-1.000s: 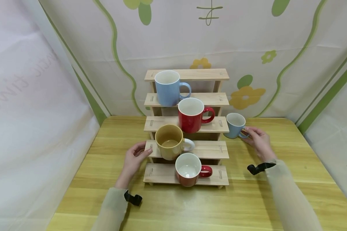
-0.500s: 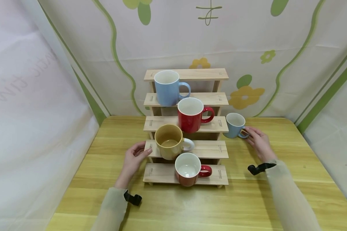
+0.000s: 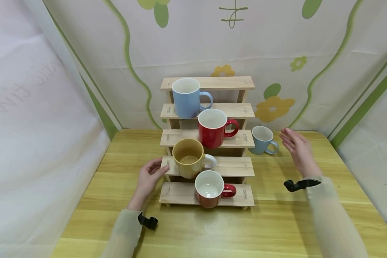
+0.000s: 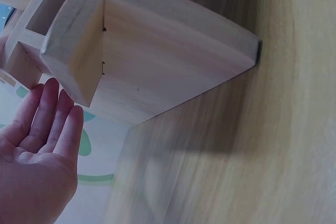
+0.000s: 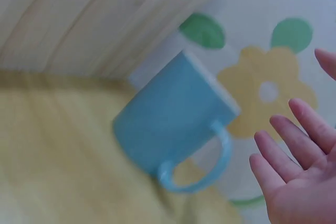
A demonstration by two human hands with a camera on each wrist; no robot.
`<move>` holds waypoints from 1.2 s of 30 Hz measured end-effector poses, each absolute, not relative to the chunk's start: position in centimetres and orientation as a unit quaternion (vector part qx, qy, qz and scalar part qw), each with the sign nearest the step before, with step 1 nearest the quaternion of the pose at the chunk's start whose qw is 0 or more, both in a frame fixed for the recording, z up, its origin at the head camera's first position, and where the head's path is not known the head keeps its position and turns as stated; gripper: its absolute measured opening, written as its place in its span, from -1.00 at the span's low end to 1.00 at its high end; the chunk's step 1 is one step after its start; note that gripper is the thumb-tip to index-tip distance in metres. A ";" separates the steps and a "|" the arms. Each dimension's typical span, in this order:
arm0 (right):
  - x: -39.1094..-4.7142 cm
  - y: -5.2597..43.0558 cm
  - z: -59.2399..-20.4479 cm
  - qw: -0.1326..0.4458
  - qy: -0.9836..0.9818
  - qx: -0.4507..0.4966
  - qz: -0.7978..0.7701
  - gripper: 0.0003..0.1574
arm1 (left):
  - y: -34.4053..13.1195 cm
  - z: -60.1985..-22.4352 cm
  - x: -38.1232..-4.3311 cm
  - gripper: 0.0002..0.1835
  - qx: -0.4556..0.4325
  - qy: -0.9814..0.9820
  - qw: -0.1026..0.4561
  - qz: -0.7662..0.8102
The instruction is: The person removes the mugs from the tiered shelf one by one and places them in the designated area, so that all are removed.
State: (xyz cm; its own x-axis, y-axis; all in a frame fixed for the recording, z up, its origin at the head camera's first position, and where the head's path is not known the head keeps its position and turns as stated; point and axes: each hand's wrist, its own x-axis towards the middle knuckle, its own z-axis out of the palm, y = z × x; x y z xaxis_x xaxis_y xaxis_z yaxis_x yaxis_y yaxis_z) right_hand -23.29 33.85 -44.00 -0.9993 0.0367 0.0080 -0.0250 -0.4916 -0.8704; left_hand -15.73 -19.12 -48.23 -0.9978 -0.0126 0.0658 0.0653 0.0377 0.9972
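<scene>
Plainly, the red-handled cup, nearest the person and to the right of the left hand, looks easy to upset: its base sits at the front edge of the lowest step, so a jolt to the wooden rack could drop it onto the table. That jolt would most likely come from the left hand itself, which pinches the end of the next step up, thumb on top; a tug toward the person is the one to fear. Just right of that thumb, on the same step, the yellow mug runs the same risk. Farther on, the right hand has its fingers spread and holds nothing. The small blue cup stands upright on the table just left of those fingers, handle toward them; a careless sweep leftward could knock it against the rack, though whether the two touch I cannot tell. Beyond, up and right of the left hand, the red mug and, higher, the tall blue mug also stand close to their steps' front edges.
</scene>
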 end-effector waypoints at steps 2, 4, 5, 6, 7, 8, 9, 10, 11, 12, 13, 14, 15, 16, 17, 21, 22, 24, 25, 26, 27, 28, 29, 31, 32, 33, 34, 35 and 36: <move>-23.2 33.7 -42.9 0.027 -0.494 0.001 0.869 -0.75 | -19.1 -48.2 -15.7 -0.52 -0.019 -0.719 0.030 -0.694; -23.0 33.6 -41.8 0.039 -0.484 0.006 0.874 -0.75 | -19.1 -48.2 -15.7 -0.52 -0.019 -0.720 0.030 -0.693; -23.0 33.5 -41.3 0.042 -0.478 0.009 0.877 -0.74 | -19.1 -48.1 -15.7 -0.52 -0.018 -0.720 0.030 -0.693; -22.9 33.4 -40.9 0.045 -0.470 0.012 0.881 -0.74 | -19.1 -48.1 -15.7 -0.52 -0.018 -0.720 0.030 -0.693; -22.8 33.4 -40.4 0.050 -0.470 0.014 0.881 -0.74 | -19.1 -48.1 -15.7 -0.52 -0.018 -0.721 0.030 -0.692; -22.7 33.3 -39.9 0.054 -0.468 0.017 0.882 -0.74 | -19.1 -48.2 -15.7 -0.52 -0.018 -0.721 0.030 -0.692; -22.6 33.2 -39.5 0.058 -0.471 0.019 0.880 -0.73 | -19.1 -48.2 -15.7 -0.53 -0.018 -0.721 0.031 -0.692; -22.5 33.1 -39.0 0.060 -0.471 0.023 0.880 -0.72 | -19.1 -48.2 -15.7 -0.53 -0.019 -0.722 0.031 -0.691; -22.5 33.0 -38.6 0.064 -0.475 0.027 0.877 -0.71 | -19.1 -48.2 -15.7 -0.53 -0.019 -0.721 0.033 -0.692; -22.4 32.9 -38.2 0.069 -0.479 0.031 0.875 -0.70 | -19.1 -48.2 -15.7 -0.53 -0.020 -0.721 0.033 -0.692; -22.3 32.8 -37.9 0.073 -0.485 0.036 0.871 -0.68 | -19.1 -48.2 -15.7 -0.54 -0.020 -0.721 0.034 -0.692; -22.2 32.7 -37.5 0.075 -0.489 0.040 0.868 -0.66 | -19.1 -48.2 -15.7 -0.54 -0.021 -0.721 0.035 -0.692; -22.1 32.5 -37.2 0.078 -0.493 0.045 0.865 -0.64 | -19.1 -48.1 -15.7 -0.54 -0.021 -0.720 0.035 -0.692; -22.1 32.4 -36.9 0.081 -0.497 0.051 0.862 -0.63 | -19.2 -48.1 -15.7 -0.54 -0.021 -0.721 0.035 -0.692; -22.1 32.2 -36.6 0.083 -0.500 0.057 0.860 -0.61 | -19.2 -48.1 -15.7 -0.54 -0.021 -0.720 0.035 -0.693; -21.9 31.2 -35.4 0.088 -0.513 0.085 0.850 -0.56 | -19.2 -48.0 -15.8 -0.53 -0.021 -0.720 0.032 -0.693; -21.9 30.9 -35.0 0.088 -0.512 0.093 0.849 -0.56 | -19.2 -48.0 -15.8 -0.53 -0.021 -0.719 0.032 -0.694; -21.7 30.1 -34.3 0.088 -0.516 0.109 0.845 -0.55 | -19.2 -48.0 -15.8 -0.53 -0.021 -0.718 0.032 -0.695; -21.7 29.7 -33.9 0.089 -0.518 0.118 0.842 -0.56 | -19.2 -48.0 -15.7 -0.53 -0.021 -0.717 0.032 -0.696; -21.6 29.2 -33.6 0.088 -0.521 0.127 0.839 -0.55 | -19.2 -48.0 -15.7 -0.53 -0.021 -0.716 0.032 -0.697; -21.5 28.8 -33.3 0.087 -0.527 0.135 0.835 -0.54 | -19.2 -48.0 -15.7 -0.54 -0.021 -0.717 0.032 -0.696; -21.5 28.4 -33.0 0.086 -0.533 0.143 0.829 -0.53 | -19.2 -48.1 -15.7 -0.54 -0.021 -0.717 0.033 -0.696; -21.4 28.0 -32.7 0.087 -0.542 0.150 0.822 -0.51 | -19.2 -48.1 -15.7 -0.54 -0.021 -0.718 0.033 -0.695; -21.2 27.2 -32.3 0.090 -0.559 0.161 0.809 -0.49 | -19.2 -48.1 -15.7 -0.54 -0.022 -0.719 0.033 -0.694; -21.2 26.8 -32.2 0.093 -0.566 0.166 0.802 -0.49 | -19.2 -48.2 -15.7 -0.54 -0.022 -0.719 0.032 -0.693; -21.1 26.4 -32.0 0.096 -0.573 0.170 0.796 -0.49 | -19.2 -48.1 -15.7 -0.53 -0.023 -0.720 0.032 -0.693; -21.0 26.0 -31.9 0.099 -0.579 0.173 0.791 -0.49 | -19.2 -48.1 -15.7 -0.53 -0.023 -0.719 0.032 -0.694; -20.9 25.6 -31.8 0.100 -0.583 0.177 0.786 -0.49 | -19.2 -48.2 -15.7 -0.53 -0.024 -0.720 0.031 -0.693; -20.9 25.2 -31.6 0.100 -0.589 0.180 0.782 -0.50 | -19.2 -48.2 -15.7 -0.53 -0.024 -0.719 0.031 -0.693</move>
State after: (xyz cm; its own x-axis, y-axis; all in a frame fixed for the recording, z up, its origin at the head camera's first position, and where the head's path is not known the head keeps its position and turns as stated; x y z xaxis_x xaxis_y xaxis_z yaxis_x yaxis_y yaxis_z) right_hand -20.90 25.22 -31.64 -0.9154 -0.0547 0.3988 -0.3681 -0.2867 -0.8845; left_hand -15.75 -19.24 -48.18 -0.9969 -0.0083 0.0783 0.0780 0.0372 0.9963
